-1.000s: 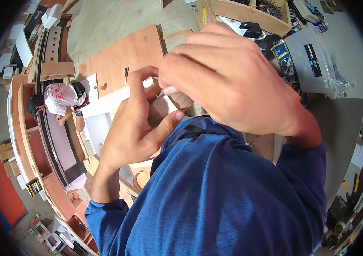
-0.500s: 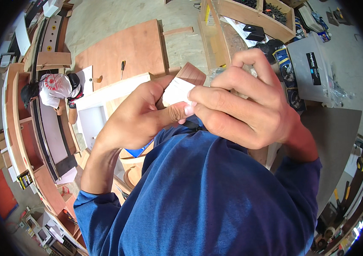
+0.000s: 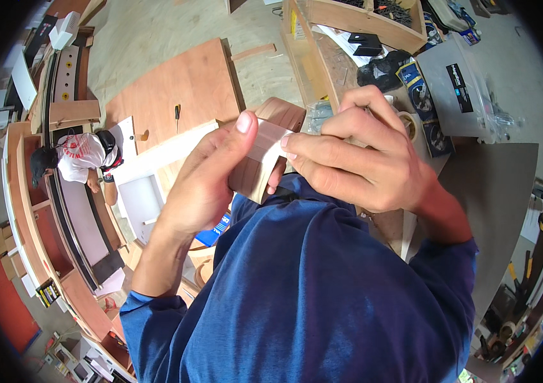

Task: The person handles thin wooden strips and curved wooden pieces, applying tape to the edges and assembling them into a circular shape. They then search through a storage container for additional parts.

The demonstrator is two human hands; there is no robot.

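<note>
My left hand [image 3: 204,169] is wrapped round a brown wood-grain strip [image 3: 252,169] that looks like a roll of edge banding. Its thumb points up along the near side, and a fingertip shows below the strip. A curved brown part [image 3: 282,113] rises beyond. Sunlight whitens the middle of the strip. Thumb and forefinger of my right hand [image 3: 361,159] pinch the strip's right edge, while its other fingers are bent and raised. The palm side of both grips is hidden.
Pale board pieces and a white-lined wooden box [image 3: 140,195] lie ahead to the left. A screwdriver [image 3: 177,113] rests on a plywood sheet [image 3: 169,89]. Someone in a white shirt [image 3: 83,156] works at the left. A clear plastic bin [image 3: 460,89] and wooden screw tray [image 3: 361,22] stand right.
My left thumb has lifted off the bright face and swung upright, so more of the brown strip shows. My right hand keeps its pinch. The whole view has shifted slightly.
</note>
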